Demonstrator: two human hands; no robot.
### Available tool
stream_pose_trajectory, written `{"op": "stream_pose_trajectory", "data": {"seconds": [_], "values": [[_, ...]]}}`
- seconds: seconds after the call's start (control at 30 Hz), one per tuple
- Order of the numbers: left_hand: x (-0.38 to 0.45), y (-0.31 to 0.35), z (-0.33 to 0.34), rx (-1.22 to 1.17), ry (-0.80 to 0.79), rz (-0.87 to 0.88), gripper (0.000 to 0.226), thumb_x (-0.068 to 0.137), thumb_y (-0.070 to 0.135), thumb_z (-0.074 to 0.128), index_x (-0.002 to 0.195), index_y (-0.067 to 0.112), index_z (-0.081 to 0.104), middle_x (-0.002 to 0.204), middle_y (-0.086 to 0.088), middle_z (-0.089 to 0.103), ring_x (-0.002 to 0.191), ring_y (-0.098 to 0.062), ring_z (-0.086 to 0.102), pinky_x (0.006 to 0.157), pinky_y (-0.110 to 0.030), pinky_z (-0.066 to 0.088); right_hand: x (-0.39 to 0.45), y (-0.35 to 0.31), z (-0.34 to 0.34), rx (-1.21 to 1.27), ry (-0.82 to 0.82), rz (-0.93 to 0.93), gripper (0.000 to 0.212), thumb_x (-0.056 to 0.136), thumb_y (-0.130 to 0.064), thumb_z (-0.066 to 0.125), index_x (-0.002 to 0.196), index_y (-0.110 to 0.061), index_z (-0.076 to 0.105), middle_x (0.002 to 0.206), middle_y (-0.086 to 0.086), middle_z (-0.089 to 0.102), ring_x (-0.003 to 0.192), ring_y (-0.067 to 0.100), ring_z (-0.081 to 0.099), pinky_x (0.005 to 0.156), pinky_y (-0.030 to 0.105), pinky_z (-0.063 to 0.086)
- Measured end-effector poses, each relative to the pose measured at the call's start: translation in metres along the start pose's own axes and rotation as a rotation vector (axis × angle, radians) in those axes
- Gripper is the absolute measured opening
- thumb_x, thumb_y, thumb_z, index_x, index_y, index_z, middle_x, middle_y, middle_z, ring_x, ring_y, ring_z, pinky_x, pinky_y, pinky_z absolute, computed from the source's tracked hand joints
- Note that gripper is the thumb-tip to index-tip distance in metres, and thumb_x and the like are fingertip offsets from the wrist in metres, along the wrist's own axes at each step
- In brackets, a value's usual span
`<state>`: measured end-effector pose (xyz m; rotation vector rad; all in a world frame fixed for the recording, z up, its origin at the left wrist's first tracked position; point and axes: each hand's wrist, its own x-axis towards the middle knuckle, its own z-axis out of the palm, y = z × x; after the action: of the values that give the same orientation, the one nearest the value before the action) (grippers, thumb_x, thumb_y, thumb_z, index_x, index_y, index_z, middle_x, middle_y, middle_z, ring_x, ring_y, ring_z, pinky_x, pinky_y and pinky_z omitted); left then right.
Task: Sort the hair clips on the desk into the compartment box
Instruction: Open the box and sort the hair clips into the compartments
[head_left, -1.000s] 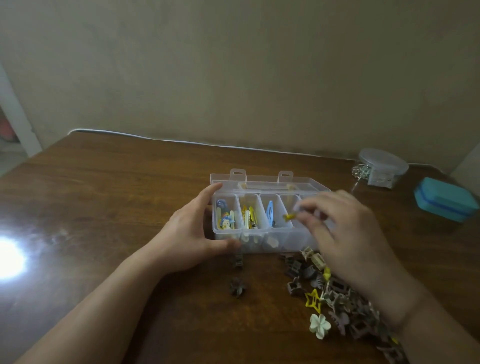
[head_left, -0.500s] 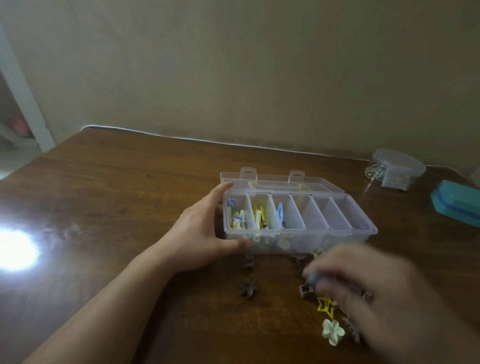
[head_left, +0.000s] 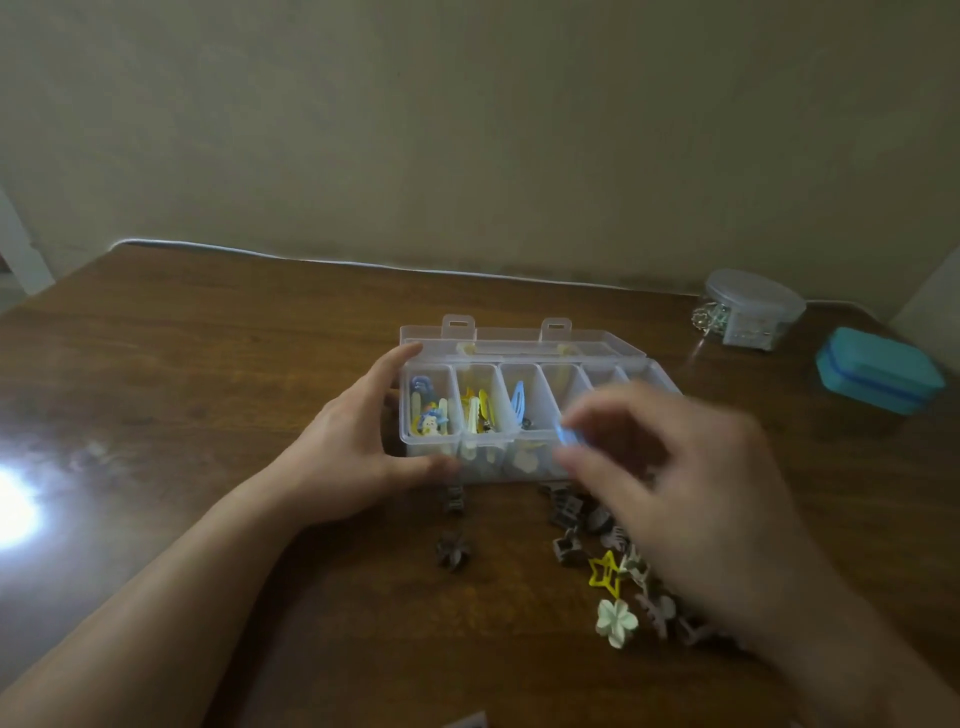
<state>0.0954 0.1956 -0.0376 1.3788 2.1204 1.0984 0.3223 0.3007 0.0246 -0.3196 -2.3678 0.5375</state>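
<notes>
Gripping the left end of the clear plastic compartment box (head_left: 524, 374), the left hand (head_left: 358, 452) steadies it on the wooden table (head_left: 208, 374). The blurred right hand (head_left: 675, 493) pinches a small blue clip (head_left: 565, 435) above the box's front edge, hiding its right compartments. Loose hair clips (head_left: 613, 571) lie at 5 o'clock; a round lidded tub (head_left: 750, 306) and a teal case (head_left: 878, 371) sit at 2 o'clock.

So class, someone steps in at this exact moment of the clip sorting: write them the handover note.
Left hand: grips the left end of the box, steadying it.
Right hand: blurred, over the box front, pinching a small blue clip.
Box: lid open; the three leftmost compartments hold clips, with one blue clip in the third. The fourth looks empty; the rest are partly hidden by the hand.
Left to do: place the held clip, then sort the pile on the desk in front of the box, including the yellow star, white flower and two stray dark clips.
</notes>
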Motion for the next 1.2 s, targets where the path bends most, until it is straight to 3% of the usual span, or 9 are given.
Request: {"op": "stream_pose_trajectory", "data": {"seconds": [0.13, 0.27, 0.37, 0.43, 0.6, 0.77, 0.93, 1.07, 1.2], "values": [[0.000, -0.002, 0.000, -0.001, 0.010, 0.016, 0.111, 0.056, 0.060, 0.076, 0.147, 0.049, 0.014, 0.128, 0.026, 0.040, 0.106, 0.013, 0.046, 0.085, -0.014, 0.040, 0.057, 0.029, 0.026, 0.004, -0.114, 0.162, 0.003, 0.083, -0.027, 0.072, 0.083, -0.029, 0.070, 0.073, -0.016, 0.065, 0.067, -0.005, 0.057, 0.058, 0.009, 0.039], [0.000, -0.006, 0.001, -0.004, 0.012, 0.030, 0.110, 0.059, 0.057, 0.079, 0.147, 0.050, 0.013, 0.129, 0.026, 0.039, 0.107, 0.016, 0.043, 0.082, -0.009, 0.038, 0.062, 0.046, 0.036, -0.126, -0.305, 0.191, 0.011, 0.088, -0.039, 0.063, 0.093, -0.031, 0.069, 0.085, -0.018, 0.066, 0.082, -0.003, 0.053, 0.072, 0.021, 0.040], [0.001, -0.005, 0.001, -0.003, 0.019, 0.027, 0.110, 0.058, 0.058, 0.078, 0.147, 0.050, 0.013, 0.129, 0.026, 0.039, 0.108, 0.011, 0.045, 0.084, -0.011, 0.038, 0.047, 0.044, 0.016, -0.187, -0.225, 0.090, 0.013, 0.089, -0.041, 0.059, 0.094, -0.032, 0.067, 0.091, -0.019, 0.064, 0.096, 0.000, 0.049, 0.078, 0.020, 0.036], [0.002, -0.005, 0.002, -0.008, 0.019, 0.026, 0.111, 0.057, 0.059, 0.077, 0.147, 0.049, 0.013, 0.129, 0.026, 0.039, 0.112, 0.007, 0.045, 0.086, -0.014, 0.039, 0.023, 0.041, -0.003, -0.225, -0.192, 0.020, 0.013, 0.088, -0.042, 0.056, 0.091, -0.035, 0.065, 0.089, -0.020, 0.061, 0.092, -0.002, 0.050, 0.077, 0.020, 0.041], [0.001, -0.003, 0.001, -0.020, 0.010, 0.022, 0.112, 0.055, 0.062, 0.076, 0.147, 0.050, 0.013, 0.125, 0.029, 0.039, 0.106, 0.015, 0.043, 0.082, -0.011, 0.038, -0.051, 0.049, -0.011, -0.432, -0.384, -0.134, 0.019, 0.085, -0.035, 0.052, 0.090, -0.034, 0.070, 0.087, -0.021, 0.061, 0.087, 0.005, 0.052, 0.066, 0.028, 0.050], [0.000, -0.002, 0.001, -0.016, 0.006, 0.015, 0.112, 0.056, 0.061, 0.075, 0.148, 0.047, 0.014, 0.127, 0.028, 0.039, 0.107, 0.014, 0.043, 0.088, -0.016, 0.039, -0.062, 0.058, -0.008, -0.619, -0.378, -0.184, 0.032, 0.082, -0.044, 0.050, 0.096, -0.027, 0.073, 0.091, -0.013, 0.065, 0.091, 0.019, 0.058, 0.066, 0.032, 0.049], [-0.001, -0.001, 0.001, 0.001, 0.008, 0.011, 0.110, 0.057, 0.058, 0.075, 0.148, 0.049, 0.013, 0.127, 0.027, 0.037, 0.104, 0.015, 0.042, 0.087, -0.016, 0.038, -0.054, 0.057, -0.004, -0.608, -0.441, -0.132, 0.041, 0.079, -0.059, 0.042, 0.095, -0.034, 0.071, 0.085, -0.018, 0.059, 0.081, 0.013, 0.055, 0.063, 0.025, 0.044], [-0.001, -0.001, 0.000, 0.008, 0.007, 0.004, 0.111, 0.057, 0.060, 0.075, 0.148, 0.048, 0.013, 0.129, 0.026, 0.037, 0.110, 0.010, 0.043, 0.089, -0.017, 0.039, -0.049, 0.057, 0.000, -0.621, -0.423, -0.214, 0.032, 0.082, -0.050, 0.043, 0.085, -0.034, 0.070, 0.082, -0.017, 0.061, 0.080, 0.014, 0.057, 0.063, 0.027, 0.045], [0.000, -0.003, 0.001, 0.014, 0.010, 0.019, 0.111, 0.057, 0.062, 0.075, 0.148, 0.050, 0.012, 0.130, 0.027, 0.036, 0.108, 0.013, 0.041, 0.086, -0.012, 0.036, -0.025, 0.048, -0.007, -0.485, -0.253, -0.284, 0.025, 0.088, -0.038, 0.049, 0.086, -0.030, 0.072, 0.079, -0.015, 0.065, 0.075, 0.014, 0.057, 0.062, 0.032, 0.045]]}}
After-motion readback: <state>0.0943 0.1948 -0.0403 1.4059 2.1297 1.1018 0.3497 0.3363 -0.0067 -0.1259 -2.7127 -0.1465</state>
